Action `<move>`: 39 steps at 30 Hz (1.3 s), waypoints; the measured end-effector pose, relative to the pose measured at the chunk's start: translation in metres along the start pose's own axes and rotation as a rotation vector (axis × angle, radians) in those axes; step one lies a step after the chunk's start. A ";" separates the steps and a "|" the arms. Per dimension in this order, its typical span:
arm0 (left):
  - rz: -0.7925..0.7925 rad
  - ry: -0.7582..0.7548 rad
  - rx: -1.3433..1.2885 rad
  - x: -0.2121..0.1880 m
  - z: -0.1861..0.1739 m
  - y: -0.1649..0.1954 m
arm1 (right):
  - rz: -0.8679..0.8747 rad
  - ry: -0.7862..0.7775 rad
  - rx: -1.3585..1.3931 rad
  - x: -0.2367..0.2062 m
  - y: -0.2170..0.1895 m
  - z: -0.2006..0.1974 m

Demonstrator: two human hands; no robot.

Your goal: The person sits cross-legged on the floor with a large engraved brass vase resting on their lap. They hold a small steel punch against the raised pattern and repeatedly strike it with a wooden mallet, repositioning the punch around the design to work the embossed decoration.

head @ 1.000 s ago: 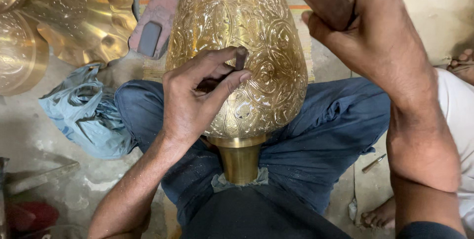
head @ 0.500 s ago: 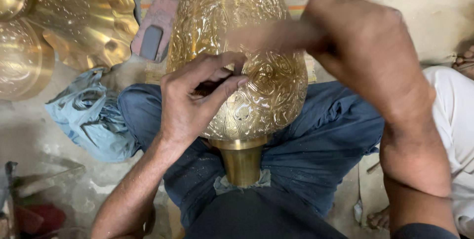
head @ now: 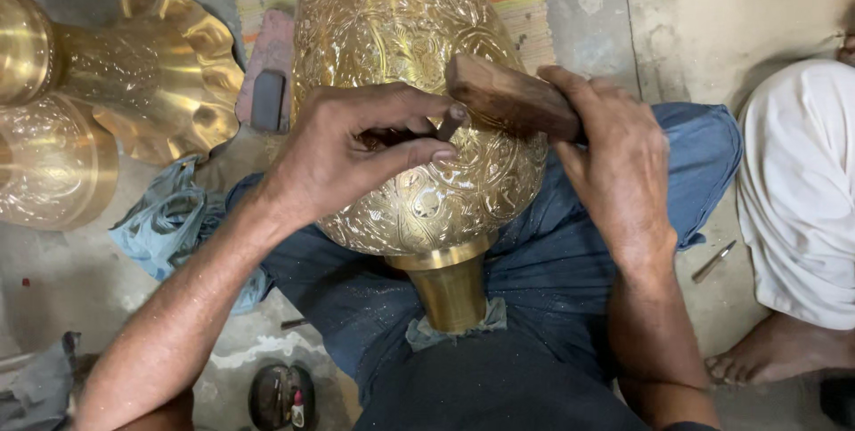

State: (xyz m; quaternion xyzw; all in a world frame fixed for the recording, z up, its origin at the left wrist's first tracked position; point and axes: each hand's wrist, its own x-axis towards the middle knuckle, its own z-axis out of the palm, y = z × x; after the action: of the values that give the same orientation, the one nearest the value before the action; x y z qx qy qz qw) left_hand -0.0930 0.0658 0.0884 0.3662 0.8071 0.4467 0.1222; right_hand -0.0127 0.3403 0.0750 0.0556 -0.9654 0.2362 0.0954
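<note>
With the left hand (head: 356,150) pinching a punch (head: 448,125) on the vase (head: 419,84) and the right hand (head: 614,164) gripping a wooden block (head: 508,97), a glancing blow could skid the punch and scar the brass.

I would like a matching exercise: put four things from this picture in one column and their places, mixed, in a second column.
1. wooden mallet
2. thin chisel
3. engraved brass vase
4. blue cloth

a. on the floor beside the leg
b. across the person's lap
c. in the right hand
d. pinched in the left hand

Pairs: 1-c, 2-d, 3-b, 4-a
</note>
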 end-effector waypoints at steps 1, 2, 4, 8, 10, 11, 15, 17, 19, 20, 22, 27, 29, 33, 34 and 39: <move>-0.034 -0.007 -0.021 0.001 -0.002 -0.001 | 0.021 0.004 -0.032 -0.002 -0.001 -0.001; -0.071 -0.016 -0.047 0.002 -0.003 -0.001 | 0.004 0.040 -0.004 -0.004 -0.002 -0.004; -0.048 -0.036 -0.055 0.004 -0.006 0.000 | -0.036 0.123 0.048 -0.005 -0.003 -0.008; 0.052 -0.054 -0.028 0.003 -0.009 0.004 | -0.012 0.176 0.104 -0.004 -0.004 -0.014; 0.066 -0.048 -0.017 0.003 -0.009 0.005 | -0.047 0.225 0.076 -0.005 -0.004 -0.016; 0.073 -0.046 -0.012 0.003 -0.008 0.006 | -0.029 0.237 0.091 -0.005 -0.005 -0.017; 0.064 -0.048 -0.006 0.003 -0.007 0.007 | 0.281 0.238 0.393 -0.005 -0.009 -0.022; 0.073 -0.049 0.007 0.003 -0.008 0.008 | 0.227 0.200 0.307 -0.003 -0.011 -0.026; 0.073 -0.049 0.018 0.002 -0.008 0.008 | -0.143 0.142 -0.142 -0.001 -0.011 -0.031; 0.071 -0.052 0.024 0.002 -0.008 0.007 | -0.045 0.142 0.038 0.000 -0.011 -0.032; 0.072 -0.054 0.011 0.003 -0.007 0.005 | 0.156 0.135 0.394 0.002 -0.010 -0.032; 0.093 -0.041 0.020 0.004 -0.003 0.000 | 0.027 0.092 0.148 0.000 -0.005 -0.030; 0.081 -0.034 0.002 0.004 -0.003 -0.001 | 0.036 0.088 0.138 -0.001 -0.004 -0.030; 0.102 -0.031 0.040 0.003 -0.005 0.002 | -0.049 0.115 0.056 0.000 -0.005 -0.035; 0.093 -0.040 0.023 0.004 -0.006 0.003 | -0.034 0.103 0.087 0.001 -0.005 -0.037; 0.074 -0.070 0.007 0.008 -0.008 0.007 | -0.063 0.062 0.012 0.004 -0.006 -0.038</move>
State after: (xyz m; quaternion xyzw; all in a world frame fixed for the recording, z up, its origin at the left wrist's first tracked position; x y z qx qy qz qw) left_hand -0.0996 0.0684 0.0994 0.4116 0.7898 0.4350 0.1325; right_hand -0.0096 0.3528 0.1116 0.0791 -0.9583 0.2406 0.1323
